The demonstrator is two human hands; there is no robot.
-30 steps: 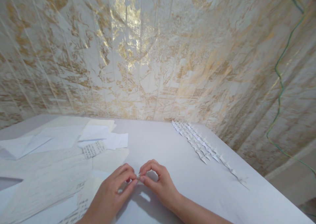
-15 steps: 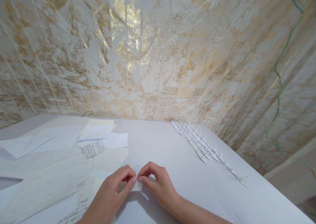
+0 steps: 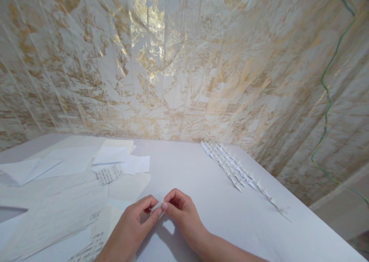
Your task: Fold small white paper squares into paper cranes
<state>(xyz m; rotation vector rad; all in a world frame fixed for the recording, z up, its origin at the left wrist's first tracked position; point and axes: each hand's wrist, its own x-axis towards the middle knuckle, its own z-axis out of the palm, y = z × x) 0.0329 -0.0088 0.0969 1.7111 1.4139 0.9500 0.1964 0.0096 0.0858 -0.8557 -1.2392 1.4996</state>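
A small piece of folded white paper (image 3: 157, 206) is pinched between my two hands, just above the white table. My left hand (image 3: 137, 220) grips its left side between thumb and fingers. On the other side, my right hand (image 3: 182, 212) holds the right end with thumb and index finger, the fingertips of both hands nearly touching. Much of the paper is hidden behind my fingers, so its full shape cannot be made out. Shadows of the hands fall on the tabletop below.
Loose paper sheets (image 3: 60, 208), some with writing, overlap on the left of the white table (image 3: 178, 166). Several small folded paper pieces (image 3: 230, 164) stand in slanting rows at the right. A gold-patterned curtain (image 3: 173, 81) hangs behind; a green cord (image 3: 325, 89) runs down it.
The paper between my fingers has tilted and shows as a narrower strip. My left fingers have shifted slightly, and my right thumb has moved up along the paper.
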